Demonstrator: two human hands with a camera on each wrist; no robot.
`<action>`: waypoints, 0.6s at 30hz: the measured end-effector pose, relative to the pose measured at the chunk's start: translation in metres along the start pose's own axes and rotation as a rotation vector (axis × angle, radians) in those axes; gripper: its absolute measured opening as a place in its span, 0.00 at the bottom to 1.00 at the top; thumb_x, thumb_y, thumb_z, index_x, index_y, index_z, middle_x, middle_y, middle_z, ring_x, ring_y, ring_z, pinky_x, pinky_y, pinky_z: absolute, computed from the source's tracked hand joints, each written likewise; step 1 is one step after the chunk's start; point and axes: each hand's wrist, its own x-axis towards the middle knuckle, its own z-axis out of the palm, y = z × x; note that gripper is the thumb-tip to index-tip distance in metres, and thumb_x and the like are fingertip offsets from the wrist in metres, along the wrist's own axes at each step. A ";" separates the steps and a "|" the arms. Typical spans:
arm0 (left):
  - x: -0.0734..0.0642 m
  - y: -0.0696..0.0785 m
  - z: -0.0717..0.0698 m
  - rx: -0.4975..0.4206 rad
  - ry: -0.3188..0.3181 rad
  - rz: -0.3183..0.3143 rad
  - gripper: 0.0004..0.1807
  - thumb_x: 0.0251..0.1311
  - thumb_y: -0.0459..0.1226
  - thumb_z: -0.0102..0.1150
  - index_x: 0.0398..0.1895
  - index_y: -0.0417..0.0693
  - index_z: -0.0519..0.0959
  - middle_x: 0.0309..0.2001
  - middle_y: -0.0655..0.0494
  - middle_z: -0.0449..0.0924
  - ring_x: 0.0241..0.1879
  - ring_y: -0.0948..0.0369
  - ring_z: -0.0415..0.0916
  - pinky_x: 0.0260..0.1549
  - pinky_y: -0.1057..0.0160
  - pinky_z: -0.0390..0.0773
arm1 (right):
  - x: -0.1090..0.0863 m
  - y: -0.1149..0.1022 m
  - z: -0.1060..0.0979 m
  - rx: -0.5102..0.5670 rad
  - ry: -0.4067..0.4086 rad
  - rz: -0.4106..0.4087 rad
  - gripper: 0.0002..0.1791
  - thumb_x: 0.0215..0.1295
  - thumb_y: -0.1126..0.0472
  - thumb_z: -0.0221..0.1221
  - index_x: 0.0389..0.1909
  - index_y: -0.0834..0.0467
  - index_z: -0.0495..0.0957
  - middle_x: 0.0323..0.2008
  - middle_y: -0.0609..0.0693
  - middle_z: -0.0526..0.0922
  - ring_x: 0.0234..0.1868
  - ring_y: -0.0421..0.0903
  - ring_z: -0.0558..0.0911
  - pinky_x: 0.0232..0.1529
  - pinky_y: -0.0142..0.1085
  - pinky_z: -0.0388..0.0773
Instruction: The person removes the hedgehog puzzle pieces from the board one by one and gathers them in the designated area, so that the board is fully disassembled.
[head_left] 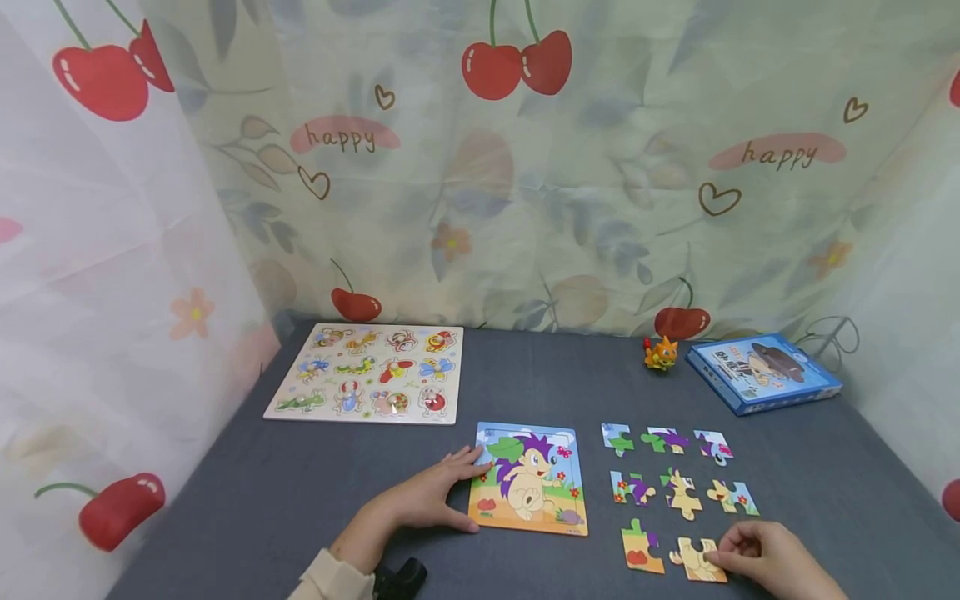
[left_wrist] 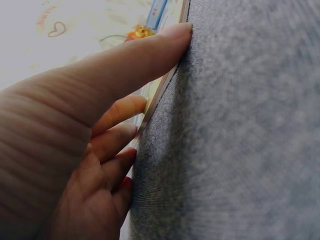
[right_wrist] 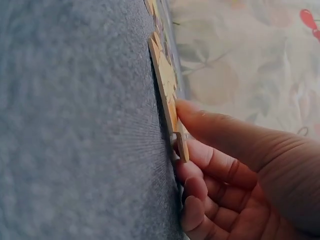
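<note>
In the head view, a square hedgehog puzzle board (head_left: 517, 517) lies in the middle of the dark table. My left hand (head_left: 427, 493) rests along its left side, fingers spread at the edge and thumb stretched to the lower corner. The left wrist view shows the thumb (left_wrist: 135, 62) against the board's side. At the lower right, my right hand (head_left: 772, 557) pinches the right end of a cream and orange puzzle piece (head_left: 693, 560). In the right wrist view, the thumb lies on top of this wooden piece (right_wrist: 167, 82), with the fingers curled at its tab, close over the cloth.
More puzzle pieces lie in rows right of the board, including a red-apple piece (head_left: 641, 557) and a cream middle piece (head_left: 682, 496). Behind stand an insect puzzle board (head_left: 382, 410), a small orange figurine (head_left: 662, 356) and a blue box (head_left: 765, 375). Printed curtains enclose the table.
</note>
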 end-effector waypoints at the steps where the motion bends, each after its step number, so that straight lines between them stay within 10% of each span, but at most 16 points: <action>1: 0.000 0.000 0.000 -0.001 0.001 -0.001 0.43 0.47 0.49 0.69 0.68 0.57 0.63 0.74 0.55 0.48 0.74 0.50 0.40 0.68 0.41 0.48 | 0.000 0.000 0.001 -0.006 0.010 0.006 0.19 0.55 0.45 0.63 0.29 0.59 0.79 0.22 0.44 0.75 0.22 0.37 0.69 0.22 0.27 0.65; 18: 0.000 0.001 0.000 0.005 0.001 -0.012 0.43 0.47 0.49 0.69 0.68 0.58 0.62 0.74 0.54 0.48 0.74 0.49 0.40 0.68 0.41 0.47 | -0.002 0.002 0.002 0.009 -0.068 -0.036 0.29 0.46 0.43 0.68 0.39 0.62 0.75 0.28 0.46 0.72 0.28 0.39 0.69 0.26 0.28 0.68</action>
